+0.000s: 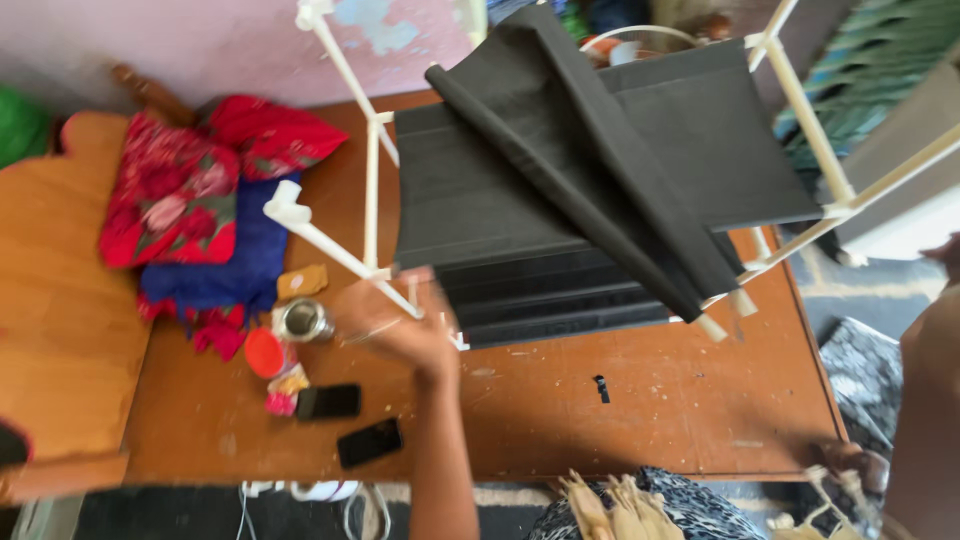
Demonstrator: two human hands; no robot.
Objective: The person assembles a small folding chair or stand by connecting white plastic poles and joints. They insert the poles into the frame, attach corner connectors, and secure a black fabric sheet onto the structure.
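Note:
A shelf rack of white plastic tubes [330, 245] and black fabric panels [520, 200] lies tilted on a brown wooden table [620, 420]. One fabric panel hangs loose and folded across the others. My left hand [395, 325] reaches from the bottom and closes around a white tube at the rack's near left corner; the hand is blurred. My right arm runs up the right edge, and only a sliver of my right hand [945, 252] shows there, close to the rack's right-side tubes. Its fingers are cut off by the frame.
Red patterned cloth [175, 190] and blue cloth [235, 260] are piled at the table's left. A steel cup [303, 320], an orange lid [264, 352], two dark phones [328, 402] [369, 442] and a small black piece [601, 388] lie nearby. A wooden board [60, 300] adjoins on the left.

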